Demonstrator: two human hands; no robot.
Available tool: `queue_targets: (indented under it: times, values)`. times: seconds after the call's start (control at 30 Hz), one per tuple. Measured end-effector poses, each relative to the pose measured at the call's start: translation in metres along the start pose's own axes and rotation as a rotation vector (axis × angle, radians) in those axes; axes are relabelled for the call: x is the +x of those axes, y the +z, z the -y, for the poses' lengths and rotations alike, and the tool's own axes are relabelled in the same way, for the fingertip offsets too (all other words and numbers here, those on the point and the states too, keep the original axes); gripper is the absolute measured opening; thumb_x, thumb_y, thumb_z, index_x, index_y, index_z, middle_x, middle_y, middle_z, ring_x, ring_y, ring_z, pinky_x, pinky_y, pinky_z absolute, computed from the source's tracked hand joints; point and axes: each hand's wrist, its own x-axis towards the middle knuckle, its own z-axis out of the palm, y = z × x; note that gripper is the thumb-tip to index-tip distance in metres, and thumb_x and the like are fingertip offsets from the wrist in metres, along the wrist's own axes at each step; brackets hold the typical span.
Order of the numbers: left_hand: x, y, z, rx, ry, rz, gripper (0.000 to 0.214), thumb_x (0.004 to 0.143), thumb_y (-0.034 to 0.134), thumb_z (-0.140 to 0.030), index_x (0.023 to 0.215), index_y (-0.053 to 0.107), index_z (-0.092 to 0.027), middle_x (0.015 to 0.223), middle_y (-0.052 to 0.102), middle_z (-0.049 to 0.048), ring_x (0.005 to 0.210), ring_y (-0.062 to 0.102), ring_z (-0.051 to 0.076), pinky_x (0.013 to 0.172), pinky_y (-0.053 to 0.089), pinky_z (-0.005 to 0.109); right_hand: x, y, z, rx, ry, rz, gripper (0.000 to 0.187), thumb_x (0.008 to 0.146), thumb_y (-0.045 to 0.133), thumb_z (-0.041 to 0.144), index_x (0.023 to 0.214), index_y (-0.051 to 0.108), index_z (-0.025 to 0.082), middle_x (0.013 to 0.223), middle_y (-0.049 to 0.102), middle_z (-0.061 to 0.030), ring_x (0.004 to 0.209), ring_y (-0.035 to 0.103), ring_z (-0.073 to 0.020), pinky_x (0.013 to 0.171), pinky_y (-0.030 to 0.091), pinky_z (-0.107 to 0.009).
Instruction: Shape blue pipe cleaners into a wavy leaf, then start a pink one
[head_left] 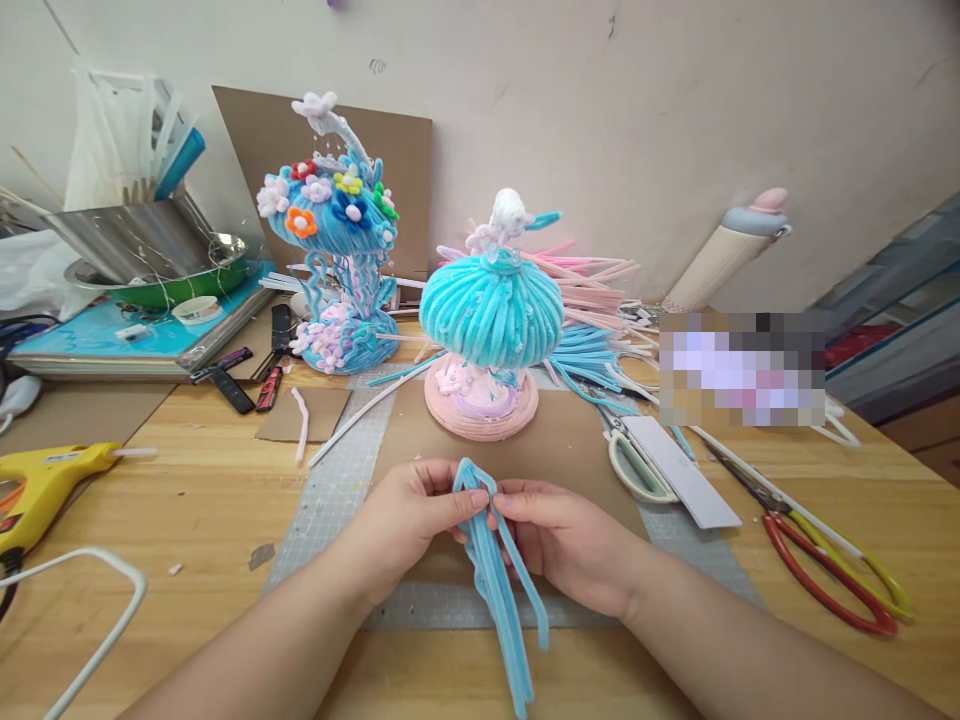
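Observation:
A small bundle of blue pipe cleaners [499, 610], bent over at the top, hangs down between my two hands above the brown cardboard. My left hand [420, 510] pinches the bundle near its bent top, thumb on the front. With thumb and fingertips, my right hand [551, 535] grips one strand that stands a little apart on the right side. Just beyond the hands stands a turquoise mushroom-shaped pipe cleaner piece [491, 310] on a round pink base [480, 405], with a white figure [508, 212] on top.
A flower-covered blue mushroom piece [330, 220] stands back left. A yellow glue gun [56, 490] lies left. Green-handled scissors [637, 465], a white card [679, 470] and red-and-yellow-handled scissors [825, 570] lie right. Loose pipe cleaners [592, 290] pile behind. Cardboard [570, 440] covers a cutting mat [322, 520].

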Motion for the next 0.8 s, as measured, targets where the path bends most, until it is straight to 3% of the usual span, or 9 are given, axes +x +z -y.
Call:
queue_targets:
  times: [0.27,0.4,0.53,0.8]
  values:
    - [0.0003,0.001,0.0022,-0.038,0.021,-0.062,0.017,0.073,0.064,-0.024,0.087,0.058,-0.016,0.069,0.064,0.0014,0.062,0.058,0.013,0.055,0.042,0.023,0.0017,-0.0007,-0.0015,0.013,-0.001,-0.022,0.019,0.079,0.055,0.031,0.073,0.055,0.013,0.075,0.062,-0.0067,0.059,0.054,-0.0111,0.05,0.038,-0.021]
    - [0.0006,-0.0003,0.0039,-0.026,0.021,-0.076,0.013,0.073,0.064,-0.024,0.079,0.058,-0.015,0.068,0.062,0.0008,0.06,0.055,0.01,0.055,0.042,0.022,0.0021,0.0,-0.0018,0.029,-0.09,-0.067,0.013,0.077,0.059,0.026,0.082,0.053,0.016,0.069,0.063,-0.0039,0.06,0.059,-0.0133,0.053,0.042,-0.023]
    - [0.0,0.0002,0.0029,-0.039,0.009,-0.06,0.016,0.073,0.064,-0.025,0.082,0.058,-0.014,0.069,0.061,0.001,0.06,0.054,0.01,0.055,0.042,0.022,0.0021,0.0006,-0.0011,0.053,-0.057,-0.033,0.012,0.077,0.059,0.023,0.083,0.054,0.015,0.071,0.064,-0.0047,0.065,0.061,-0.0166,0.061,0.046,-0.031]
    - [0.0005,0.003,0.0016,-0.105,-0.046,-0.112,0.018,0.075,0.061,-0.029,0.07,0.053,-0.014,0.062,0.059,0.0004,0.054,0.054,0.011,0.055,0.044,0.026,0.0017,-0.0012,-0.0044,0.048,-0.063,-0.053,0.011,0.075,0.062,0.02,0.082,0.056,0.014,0.072,0.064,-0.0038,0.063,0.059,-0.0138,0.065,0.043,-0.031]
